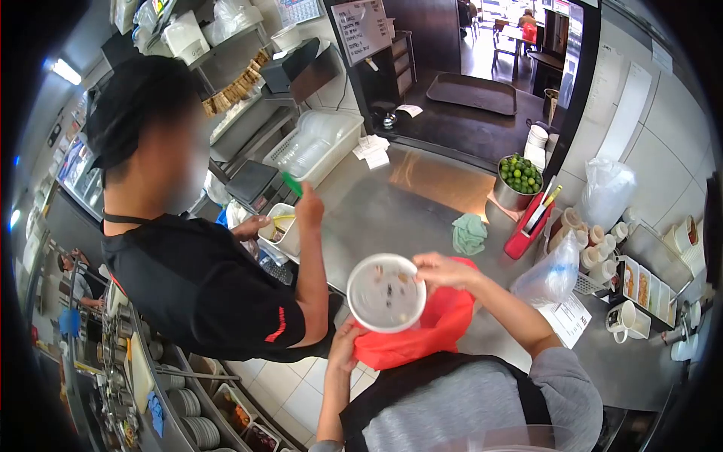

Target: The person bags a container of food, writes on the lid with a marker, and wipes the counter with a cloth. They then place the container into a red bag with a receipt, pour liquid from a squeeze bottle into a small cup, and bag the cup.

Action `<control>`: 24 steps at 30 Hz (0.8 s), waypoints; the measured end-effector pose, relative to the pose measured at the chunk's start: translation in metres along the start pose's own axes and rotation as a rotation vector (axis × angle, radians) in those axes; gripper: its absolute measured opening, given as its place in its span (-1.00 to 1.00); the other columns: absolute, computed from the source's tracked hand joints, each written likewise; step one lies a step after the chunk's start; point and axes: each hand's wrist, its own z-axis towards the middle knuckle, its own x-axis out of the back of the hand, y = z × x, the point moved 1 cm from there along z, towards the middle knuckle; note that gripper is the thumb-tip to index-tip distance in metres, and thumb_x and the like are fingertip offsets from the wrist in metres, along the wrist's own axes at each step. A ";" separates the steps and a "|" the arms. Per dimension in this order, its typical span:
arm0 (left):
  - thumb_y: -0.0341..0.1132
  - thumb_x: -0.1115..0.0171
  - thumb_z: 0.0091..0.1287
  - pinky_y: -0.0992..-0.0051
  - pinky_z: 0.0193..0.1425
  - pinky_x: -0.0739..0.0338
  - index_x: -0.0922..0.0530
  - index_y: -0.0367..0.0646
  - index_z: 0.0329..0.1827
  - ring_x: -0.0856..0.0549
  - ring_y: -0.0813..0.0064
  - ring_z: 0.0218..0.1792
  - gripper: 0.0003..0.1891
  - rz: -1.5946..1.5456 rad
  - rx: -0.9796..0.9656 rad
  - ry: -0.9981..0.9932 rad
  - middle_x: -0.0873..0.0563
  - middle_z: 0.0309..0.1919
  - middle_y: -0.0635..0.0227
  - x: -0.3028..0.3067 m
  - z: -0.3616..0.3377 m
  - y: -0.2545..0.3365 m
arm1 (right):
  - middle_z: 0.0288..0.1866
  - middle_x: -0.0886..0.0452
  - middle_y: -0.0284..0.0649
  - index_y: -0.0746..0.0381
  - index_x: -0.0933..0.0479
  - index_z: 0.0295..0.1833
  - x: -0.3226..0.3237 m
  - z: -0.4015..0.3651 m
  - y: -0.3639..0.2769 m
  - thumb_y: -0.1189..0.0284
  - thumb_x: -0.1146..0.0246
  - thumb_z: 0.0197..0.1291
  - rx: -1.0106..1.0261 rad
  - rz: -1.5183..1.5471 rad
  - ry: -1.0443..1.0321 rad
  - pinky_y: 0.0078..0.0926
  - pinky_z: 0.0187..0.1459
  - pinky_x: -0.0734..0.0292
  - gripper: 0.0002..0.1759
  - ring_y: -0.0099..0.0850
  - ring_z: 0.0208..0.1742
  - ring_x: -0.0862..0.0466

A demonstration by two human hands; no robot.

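Observation:
My right hand (444,271) is closed on the rim of a round white takeout container (386,295). Dark spots and pale bits show through its cloudy top, and what they are I cannot make out. Below and behind it hangs a red bag (410,343), its mouth spread. My left hand (345,343) grips the bag's left edge, close under the container. A crumpled green cloth (469,234) lies on the steel counter (346,218) beyond my right hand.
A co-worker (203,279) stands close on my left, holding a green-handled tool (292,183) over a white tub (282,230). A pot of limes (520,175), a red knife holder (522,233), sauce cups (599,248) and a plastic bag (553,270) line the right side.

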 end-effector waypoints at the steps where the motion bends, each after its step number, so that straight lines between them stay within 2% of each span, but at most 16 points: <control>1: -0.64 0.06 0.09 0.49 0.16 -0.42 -0.19 -0.31 0.32 -0.52 0.36 0.10 -0.38 0.071 -0.017 -0.025 -0.44 0.17 0.13 -0.004 0.000 0.009 | -0.38 -0.49 -0.18 0.33 -0.37 -0.27 0.000 -0.006 0.012 0.48 -0.10 0.07 0.008 -0.079 -0.030 -0.33 -0.37 -0.67 -0.86 -0.36 -0.38 -0.63; 2: -0.64 0.07 0.07 0.51 0.20 -0.38 -0.18 -0.32 0.33 -0.49 0.35 0.14 -0.36 0.119 -0.058 -0.096 -0.42 0.20 0.13 -0.009 0.000 0.015 | -0.41 -0.47 -0.19 0.32 -0.35 -0.32 0.000 -0.011 0.023 0.48 -0.10 0.08 0.016 -0.160 -0.061 -0.37 -0.42 -0.67 -0.88 -0.37 -0.38 -0.63; 3: -0.62 0.10 0.06 0.49 0.33 -0.20 -0.13 -0.36 0.34 -0.33 0.27 0.29 -0.35 0.287 -0.072 -0.042 -0.30 0.29 0.05 -0.005 0.004 0.012 | -0.42 -0.46 -0.19 0.31 -0.33 -0.35 0.000 -0.013 0.033 0.48 -0.10 0.08 -0.009 -0.174 -0.067 -0.39 -0.44 -0.67 -0.88 -0.37 -0.40 -0.63; 5: -0.59 0.11 0.08 0.47 0.38 -0.07 -0.11 -0.38 0.34 -0.21 0.23 0.35 -0.35 0.836 -0.304 -0.062 -0.22 0.32 0.00 -0.012 0.014 0.017 | -0.45 -0.42 -0.20 0.31 -0.30 -0.40 0.000 -0.012 0.047 0.49 -0.10 0.08 -0.054 -0.183 -0.039 -0.40 -0.49 -0.67 -0.86 -0.36 -0.45 -0.62; 7: -0.57 0.10 0.08 0.45 0.44 0.11 -0.08 -0.40 0.34 -0.05 0.20 0.42 -0.35 1.065 -0.447 -0.096 -0.12 0.36 -0.07 -0.028 0.018 0.023 | -0.45 -0.42 -0.20 0.32 -0.30 -0.41 0.007 -0.005 0.050 0.48 -0.10 0.09 -0.062 -0.161 0.036 -0.37 -0.49 -0.67 -0.85 -0.36 -0.44 -0.62; 10: -0.60 0.08 0.04 0.45 0.43 0.09 -0.09 -0.35 0.35 -0.07 0.20 0.41 -0.32 1.076 -0.538 -0.148 -0.13 0.36 -0.06 -0.066 0.011 0.045 | -0.51 -0.45 -0.24 0.31 -0.32 -0.41 0.027 0.012 0.051 0.47 -0.10 0.09 -0.057 -0.275 0.147 -0.39 -0.49 -0.67 -0.86 -0.37 -0.49 -0.63; 13: -0.64 0.12 -0.01 0.43 0.38 -0.09 -0.17 -0.26 0.34 -0.11 0.22 0.40 -0.30 1.204 -0.614 -0.072 -0.16 0.36 -0.01 -0.045 0.003 0.069 | -0.57 -0.50 -0.23 0.33 -0.35 -0.45 0.053 0.023 0.033 0.47 -0.11 0.07 -0.124 -0.405 0.361 -0.43 -0.54 -0.63 -0.85 -0.39 -0.57 -0.63; 16: -0.63 0.09 -0.03 0.35 0.23 -0.36 -0.42 -0.19 0.17 -0.30 0.04 0.28 -0.42 1.452 -0.473 0.040 -0.18 0.34 0.00 0.003 0.013 0.059 | -0.58 -0.53 -0.20 0.37 -0.36 -0.45 0.067 0.025 0.016 0.46 -0.13 0.04 0.054 -0.679 0.467 -0.46 -0.58 -0.59 -0.82 -0.40 -0.58 -0.65; 18: -0.61 0.04 -0.03 0.27 0.17 -0.40 -0.50 -0.17 0.07 -0.39 -0.03 0.17 -0.49 1.696 -0.335 0.227 -0.20 0.32 -0.01 -0.033 0.003 0.048 | -0.62 -0.54 -0.18 0.34 -0.37 -0.52 0.067 0.029 0.013 0.44 -0.17 0.01 -0.027 -0.643 0.460 -0.47 -0.61 -0.55 -0.80 -0.42 -0.61 -0.64; 19: -0.54 -0.05 -0.02 0.18 0.05 -0.45 -0.55 -0.13 -0.04 -0.46 -0.03 0.04 -0.59 2.021 -0.821 0.361 -0.24 0.27 -0.02 -0.037 0.008 0.042 | -0.65 -0.53 -0.19 0.33 -0.38 -0.54 0.070 0.031 0.015 0.44 -0.17 0.01 -0.041 -0.688 0.456 -0.47 -0.61 -0.55 -0.79 -0.41 -0.62 -0.64; 20: -0.48 -0.10 0.05 0.15 0.01 -0.45 -0.55 -0.18 -0.07 -0.50 0.03 -0.01 -0.67 2.043 -0.968 0.417 -0.41 0.11 -0.04 -0.063 0.002 0.050 | -0.67 -0.52 -0.19 0.32 -0.38 -0.57 0.071 0.037 0.016 0.43 -0.18 0.01 -0.046 -0.737 0.442 -0.47 -0.61 -0.55 -0.78 -0.41 -0.63 -0.63; 22: -0.39 -0.13 0.17 0.21 -0.04 -0.47 -0.54 -0.36 -0.21 -0.59 0.15 -0.16 -0.79 1.793 -1.072 0.163 -0.59 -0.21 0.05 -0.084 0.015 0.043 | -0.70 -0.51 -0.20 0.31 -0.40 -0.61 0.074 0.041 0.026 0.42 -0.19 0.02 0.007 -0.792 0.499 -0.47 -0.62 -0.57 -0.75 -0.42 -0.65 -0.63; 24: -0.44 -0.11 0.07 0.34 -0.15 -0.54 -0.57 -0.30 -0.36 -0.64 0.25 -0.23 -0.86 1.985 -0.942 -0.020 -0.62 -0.35 0.11 -0.088 0.045 0.009 | -0.67 -0.52 -0.21 0.32 -0.42 -0.57 0.081 0.044 0.037 0.42 -0.18 0.02 -0.051 -0.634 0.497 -0.48 -0.64 -0.57 -0.78 -0.42 -0.64 -0.63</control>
